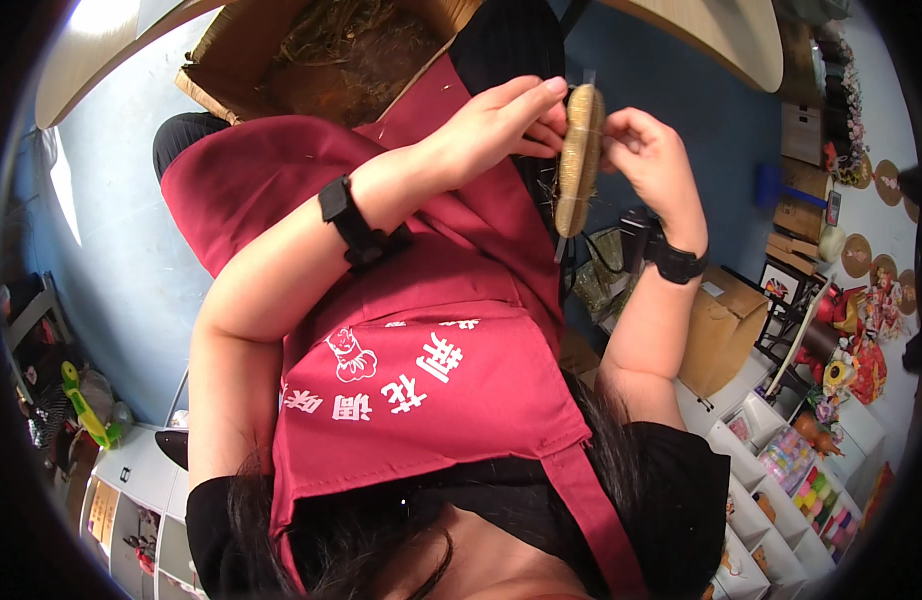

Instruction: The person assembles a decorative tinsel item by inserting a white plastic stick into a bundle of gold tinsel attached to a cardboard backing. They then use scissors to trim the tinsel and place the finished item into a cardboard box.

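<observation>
An elongated straw-coloured bundle (578, 161) stands nearly upright in the picture. Its surface looks finely wound, pale bands cross it, and a thin rod or strip shows at each end. Loose bristly strands stick out along its lower sides. My left hand (506, 127) is at the upper left of the bundle, fingers curled against it and partly hidden behind it. From the right, my right hand (647, 154) meets the bundle's edge with bent fingertips; whether they pinch it or a fine strand cannot be told. Below both hands lies my dark red apron (431, 300).
An open cardboard box (205, 90) with dry plant strands (318, 37) stands by my legs. Table edges (761, 45) curve in at the top. At right are a closed carton (720, 330), a blue-headed tool (768, 186) and white shelving (738, 480) with colourful craft items.
</observation>
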The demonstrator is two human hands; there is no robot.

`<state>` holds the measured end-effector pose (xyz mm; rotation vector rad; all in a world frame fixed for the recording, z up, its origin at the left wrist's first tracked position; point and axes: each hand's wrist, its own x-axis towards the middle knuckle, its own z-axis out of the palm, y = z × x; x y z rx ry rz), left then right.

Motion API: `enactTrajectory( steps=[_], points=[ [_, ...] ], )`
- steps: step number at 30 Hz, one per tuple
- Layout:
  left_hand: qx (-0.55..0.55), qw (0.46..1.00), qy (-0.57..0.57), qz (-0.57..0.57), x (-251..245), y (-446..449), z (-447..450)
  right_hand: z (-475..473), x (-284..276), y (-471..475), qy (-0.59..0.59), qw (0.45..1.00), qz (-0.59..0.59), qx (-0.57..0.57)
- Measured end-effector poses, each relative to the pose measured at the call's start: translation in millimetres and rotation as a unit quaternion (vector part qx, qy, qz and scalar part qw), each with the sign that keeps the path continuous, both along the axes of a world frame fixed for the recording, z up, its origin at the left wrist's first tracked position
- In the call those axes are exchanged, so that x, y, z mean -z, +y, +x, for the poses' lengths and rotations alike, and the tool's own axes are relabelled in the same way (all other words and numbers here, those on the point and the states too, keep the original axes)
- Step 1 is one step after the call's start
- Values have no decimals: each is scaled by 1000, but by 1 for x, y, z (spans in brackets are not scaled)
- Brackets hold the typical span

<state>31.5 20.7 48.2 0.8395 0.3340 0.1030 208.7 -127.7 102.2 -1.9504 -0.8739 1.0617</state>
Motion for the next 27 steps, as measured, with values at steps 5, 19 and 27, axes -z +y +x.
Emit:
enactTrajectory(
  steps=[5, 19, 27],
  points=[
    [-7, 1000, 20, -1, -3, -19, 36, 19, 7, -31, 60, 996, 49, 52],
    [7, 984, -46, 175, 15, -42, 47, 15, 18, -42, 96, 992, 57, 53],
    [-27, 993, -33, 108, 19, -28, 39, 4, 23, -30, 101, 985, 125, 68]
  ],
)
